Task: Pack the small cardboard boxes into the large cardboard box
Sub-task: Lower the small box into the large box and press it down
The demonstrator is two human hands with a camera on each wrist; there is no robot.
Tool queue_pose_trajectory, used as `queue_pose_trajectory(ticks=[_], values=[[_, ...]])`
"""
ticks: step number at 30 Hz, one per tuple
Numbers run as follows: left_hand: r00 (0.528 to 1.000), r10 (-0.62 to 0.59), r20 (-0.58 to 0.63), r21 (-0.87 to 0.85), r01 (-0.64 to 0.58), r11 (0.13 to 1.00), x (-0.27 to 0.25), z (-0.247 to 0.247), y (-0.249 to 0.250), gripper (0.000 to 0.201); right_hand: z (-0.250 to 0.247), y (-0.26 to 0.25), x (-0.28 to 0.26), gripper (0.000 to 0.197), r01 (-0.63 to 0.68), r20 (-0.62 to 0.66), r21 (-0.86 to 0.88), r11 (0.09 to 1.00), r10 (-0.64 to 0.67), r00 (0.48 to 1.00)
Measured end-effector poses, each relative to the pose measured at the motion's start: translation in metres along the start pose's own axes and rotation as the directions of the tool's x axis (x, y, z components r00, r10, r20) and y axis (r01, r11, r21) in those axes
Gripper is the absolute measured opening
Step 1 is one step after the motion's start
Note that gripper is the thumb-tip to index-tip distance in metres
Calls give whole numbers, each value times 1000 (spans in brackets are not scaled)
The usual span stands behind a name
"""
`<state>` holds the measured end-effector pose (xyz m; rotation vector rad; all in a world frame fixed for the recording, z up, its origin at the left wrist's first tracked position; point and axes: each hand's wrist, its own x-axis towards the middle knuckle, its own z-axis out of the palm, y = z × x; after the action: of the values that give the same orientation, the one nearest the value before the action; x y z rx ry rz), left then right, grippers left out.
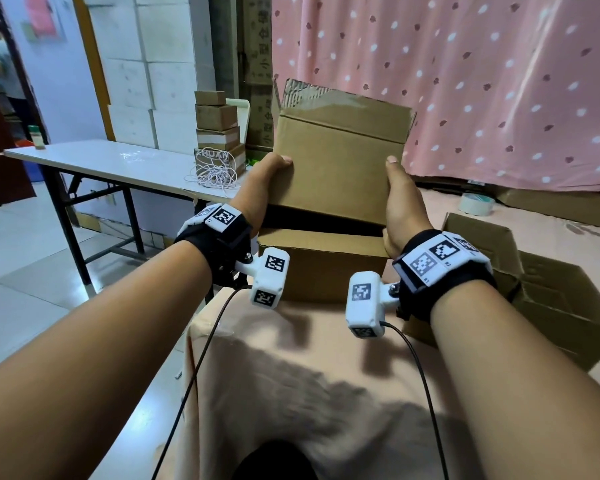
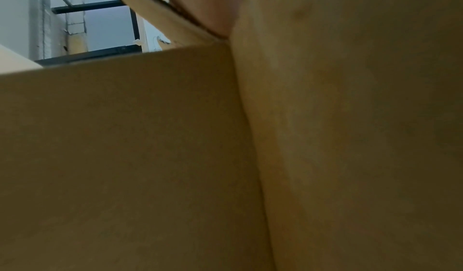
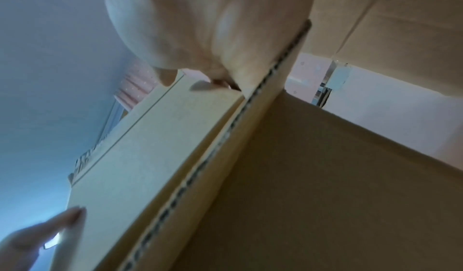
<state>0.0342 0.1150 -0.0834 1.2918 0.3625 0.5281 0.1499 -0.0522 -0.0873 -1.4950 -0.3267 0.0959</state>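
I hold a brown cardboard box [image 1: 336, 157] tilted in the air, its top flaps standing up. My left hand [image 1: 267, 178] grips its left side and my right hand [image 1: 402, 199] grips its right side, thumbs on the near face. The fingers behind it are hidden. Under it, a second closed cardboard box [image 1: 323, 265] rests on the cloth-covered table [image 1: 291, 375]. A large open cardboard box [image 1: 551, 306] sits to the right. Small cardboard boxes [image 1: 219, 129] are stacked on the white table behind. The wrist views are filled by cardboard [image 2: 125, 156] [image 3: 325, 196] and palm.
A white folding table [image 1: 101, 161] stands at the back left with a coil of white cord [image 1: 215, 171]. A tape roll [image 1: 475, 204] and flat cardboard [image 1: 561, 206] lie at the back right before a pink dotted curtain [image 1: 465, 81]. Tiled floor lies to the left.
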Motion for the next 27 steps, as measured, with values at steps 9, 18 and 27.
queue_pose_trajectory(ticks=[9,18,27], values=[[997,73,22,-12,-73,997,-4,2,0,21,-4,-6,-5,61,22,36,-22,1000,-21,999],[995,99,11,-21,-98,995,-1,0,-2,27,-7,0,-2,14,6,32,84,996,-9,999],[997,81,6,25,-81,996,0,-1,-3,52,-7,3,4,48,-19,132,78,997,8,991]])
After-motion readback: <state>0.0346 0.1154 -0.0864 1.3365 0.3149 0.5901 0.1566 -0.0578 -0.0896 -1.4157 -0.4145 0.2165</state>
